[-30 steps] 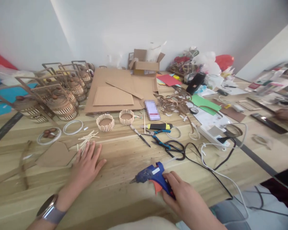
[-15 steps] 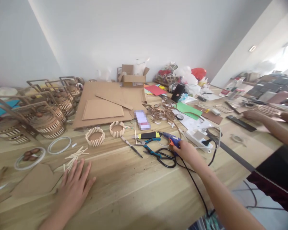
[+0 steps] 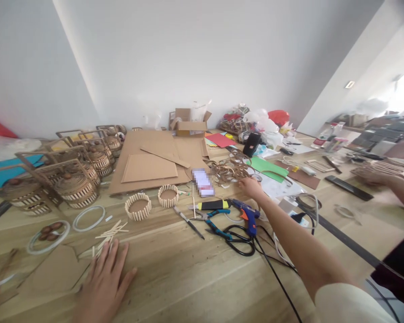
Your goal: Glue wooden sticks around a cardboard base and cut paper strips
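Observation:
My left hand (image 3: 104,280) lies flat on the table with its fingers spread. Its fingertips are beside a small heap of thin pale sticks (image 3: 111,231). My right hand (image 3: 252,187) reaches to the near edge of a tangled pile of brown strips (image 3: 234,166). Its fingers are bent together there, and what they hold, if anything, is hidden. Under the right forearm's left side lies a blue and orange glue gun (image 3: 251,217). Two round cardboard pieces ringed with upright sticks, one larger (image 3: 138,207) and one smaller (image 3: 168,196), stand between the hands.
Pliers (image 3: 218,226), black-handled scissors (image 3: 240,246), a yellow-black cutter (image 3: 213,205) and a pen (image 3: 191,224) lie mid-table. Several lidded stick baskets (image 3: 76,190) stand left, near cardboard sheets (image 3: 151,169). A power strip (image 3: 287,204) with cables is right. Another person's hand (image 3: 379,178) works far right.
My right hand has let go of the glue gun, left it on the table, and moved forward to the brown strips. The left hand stays flat. The view has shifted slightly.

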A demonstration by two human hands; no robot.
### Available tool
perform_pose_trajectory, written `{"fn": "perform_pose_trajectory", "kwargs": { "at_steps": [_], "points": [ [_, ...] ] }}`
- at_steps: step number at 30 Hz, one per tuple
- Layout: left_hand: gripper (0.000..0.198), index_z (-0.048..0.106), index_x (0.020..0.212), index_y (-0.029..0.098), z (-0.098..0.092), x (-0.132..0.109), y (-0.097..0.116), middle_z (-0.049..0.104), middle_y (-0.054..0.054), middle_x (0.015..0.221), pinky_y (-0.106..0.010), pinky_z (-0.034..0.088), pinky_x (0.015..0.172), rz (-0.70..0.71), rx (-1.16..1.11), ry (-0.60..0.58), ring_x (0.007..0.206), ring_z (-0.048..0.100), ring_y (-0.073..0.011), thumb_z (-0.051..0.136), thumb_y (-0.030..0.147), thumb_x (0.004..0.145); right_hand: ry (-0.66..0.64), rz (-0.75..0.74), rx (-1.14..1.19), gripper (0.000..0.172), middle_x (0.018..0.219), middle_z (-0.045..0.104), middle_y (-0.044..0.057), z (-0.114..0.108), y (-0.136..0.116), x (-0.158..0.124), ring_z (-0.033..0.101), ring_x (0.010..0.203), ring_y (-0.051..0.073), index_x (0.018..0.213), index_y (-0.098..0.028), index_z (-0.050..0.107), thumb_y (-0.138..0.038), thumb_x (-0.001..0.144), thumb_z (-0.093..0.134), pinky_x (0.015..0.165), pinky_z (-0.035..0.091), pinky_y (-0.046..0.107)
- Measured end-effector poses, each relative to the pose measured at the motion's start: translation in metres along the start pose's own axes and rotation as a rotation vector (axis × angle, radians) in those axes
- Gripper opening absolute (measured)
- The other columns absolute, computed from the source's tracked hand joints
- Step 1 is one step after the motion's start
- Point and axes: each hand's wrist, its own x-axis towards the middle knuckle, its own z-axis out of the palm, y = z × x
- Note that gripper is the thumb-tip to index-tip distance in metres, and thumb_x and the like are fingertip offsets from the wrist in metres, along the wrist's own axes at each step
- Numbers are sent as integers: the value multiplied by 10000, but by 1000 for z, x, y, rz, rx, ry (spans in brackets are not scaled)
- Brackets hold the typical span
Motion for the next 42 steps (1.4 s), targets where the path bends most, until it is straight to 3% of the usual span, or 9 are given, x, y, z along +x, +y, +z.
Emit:
{"fn": "perform_pose_trajectory", "kwargs": {
  "at_steps": [6,12,14,18,20,23,29,34,42],
  "points": [
    [642,522,1369,111,5,-1,-2,460,-201,1473,-571,305,1102,-2,-39,58,1412,327,-378,310,542,942,344,-3,618,295,975,677,61,-38,7,7,655,851,190,1159,-174,595,-357,987,441,778,551,374],
    [561,396,1437,157,-10,6,1,371,-183,1528,-571,294,1129,29,-160,145,1447,260,-367,365,458,965,406,-195,1036,324,825,677,9,-88,-28,-20,619,629,148,1067,-249,587,-455,818,618,597,520,290],
    [514,372,1447,198,-33,12,15,394,-152,1519,-553,305,1133,58,-227,187,1446,276,-344,383,402,975,257,-296,1131,339,814,685,10,-95,-60,-45,656,723,166,1067,-242,586,-414,790,680,607,513,269],
    [464,360,1446,243,-99,32,65,414,-107,1514,-448,336,1138,27,-493,188,1420,348,-258,395,269,983,-400,-604,1059,217,842,725,35,-89,-135,-114,683,790,161,1035,-199,620,-332,862,624,711,527,282],
    [441,442,1398,211,-124,42,86,498,-124,1445,-404,409,1077,2,-697,59,1345,452,-260,406,335,976,-583,-696,1052,150,882,731,40,-78,-163,-144,684,819,149,995,-196,642,-288,890,587,742,518,267],
    [363,663,1084,201,-140,51,98,716,-68,1011,-304,529,801,-148,-967,-306,932,665,-215,395,413,961,-611,-678,1071,133,877,722,39,-58,-178,-170,664,781,140,968,-196,649,-269,899,561,698,497,241],
    [396,632,772,176,-124,40,79,634,-2,699,-268,441,634,-283,-934,-588,703,595,-184,390,445,932,-635,-445,776,152,731,684,11,-25,-149,-178,593,672,141,868,-189,631,-246,896,493,632,437,230],
    [223,633,963,202,-107,23,82,714,-35,894,-285,457,709,-255,-675,-560,790,645,-186,420,195,897,-655,-377,518,180,695,639,2,-5,-140,-192,574,655,154,737,-198,598,-200,873,480,601,391,239],
    [322,649,1003,214,-97,15,88,731,-50,985,-310,482,764,-158,-462,-643,887,682,-207,408,47,870,-631,-291,392,126,697,650,4,7,-124,-189,570,644,164,742,-203,582,-181,847,517,583,350,243]
  ]
}}
